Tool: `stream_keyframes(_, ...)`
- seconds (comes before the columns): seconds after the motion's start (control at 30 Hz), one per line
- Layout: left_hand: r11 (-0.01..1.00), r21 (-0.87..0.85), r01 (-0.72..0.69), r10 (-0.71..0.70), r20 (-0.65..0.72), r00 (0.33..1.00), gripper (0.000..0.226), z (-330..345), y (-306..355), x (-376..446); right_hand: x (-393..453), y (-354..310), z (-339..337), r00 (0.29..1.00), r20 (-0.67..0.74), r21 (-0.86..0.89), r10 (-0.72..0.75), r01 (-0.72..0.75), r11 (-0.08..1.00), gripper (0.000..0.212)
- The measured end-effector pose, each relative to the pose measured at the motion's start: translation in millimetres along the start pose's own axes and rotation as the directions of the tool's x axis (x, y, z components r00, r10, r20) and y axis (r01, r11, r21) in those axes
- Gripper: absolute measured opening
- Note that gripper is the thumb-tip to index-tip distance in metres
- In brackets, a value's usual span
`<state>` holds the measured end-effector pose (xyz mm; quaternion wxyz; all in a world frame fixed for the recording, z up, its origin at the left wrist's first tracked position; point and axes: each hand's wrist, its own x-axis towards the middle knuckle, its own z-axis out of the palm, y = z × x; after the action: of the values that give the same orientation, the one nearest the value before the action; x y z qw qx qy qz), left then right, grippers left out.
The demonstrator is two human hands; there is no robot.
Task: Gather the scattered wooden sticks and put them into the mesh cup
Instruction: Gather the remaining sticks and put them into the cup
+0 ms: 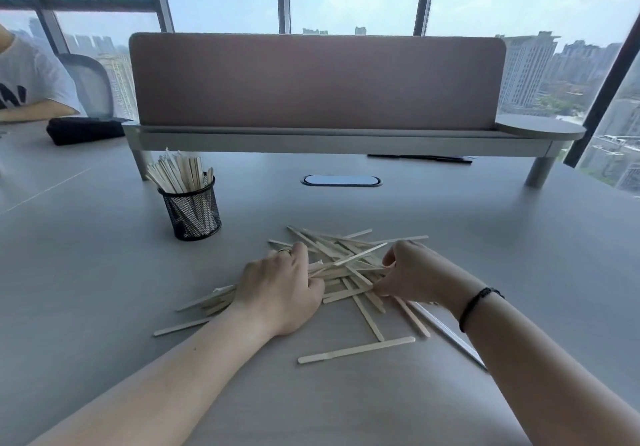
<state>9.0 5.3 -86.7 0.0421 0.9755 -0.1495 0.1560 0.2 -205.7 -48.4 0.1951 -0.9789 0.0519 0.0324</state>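
Observation:
A pile of pale wooden sticks [341, 255] lies scattered on the grey table in front of me. My left hand [280, 286] rests on the pile's left side, fingers curled around a bundle of sticks. My right hand [410, 272] sits on the pile's right side, with fingertips pinching sticks near the table surface. One stick [356, 349] lies apart, nearer to me. The black mesh cup [192, 208] stands upright to the far left of the pile, with several sticks standing in it.
A pink desk divider [317, 81] on a raised shelf crosses the back of the table. A cable grommet [341, 180] sits in the middle. A black pouch [85, 130] and another person's arm [34, 111] are at far left. A thin white strip [446, 333] lies under my right forearm.

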Motion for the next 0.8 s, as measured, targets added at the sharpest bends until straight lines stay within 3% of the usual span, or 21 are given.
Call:
stream_keyframes(0.23,0.995,-0.008,-0.099,0.099,-0.007,0.995,0.023,-3,-2,0,-5,1,6,0.997,-0.018,-0.055,-0.070,0.069,0.996,0.044)
stream_keyframes(0.6,0.978,-0.045,-0.202,0.199,-0.063,0.978,0.045,-7,-20,3,-6,6,16,0.987,-0.078,-0.043,-0.138,0.135,0.990,0.020)
stream_keyframes(0.7,0.965,0.030,-0.260,0.261,-0.175,0.949,0.051,-5,-32,8,-5,5,18,0.985,-0.084,-0.028,-0.151,0.149,0.988,0.015)
stream_keyframes(0.8,0.966,0.127,-0.224,0.238,-0.108,0.965,0.040,-16,-35,14,-6,4,19,0.984,-0.095,-0.027,-0.150,0.148,0.989,0.016)
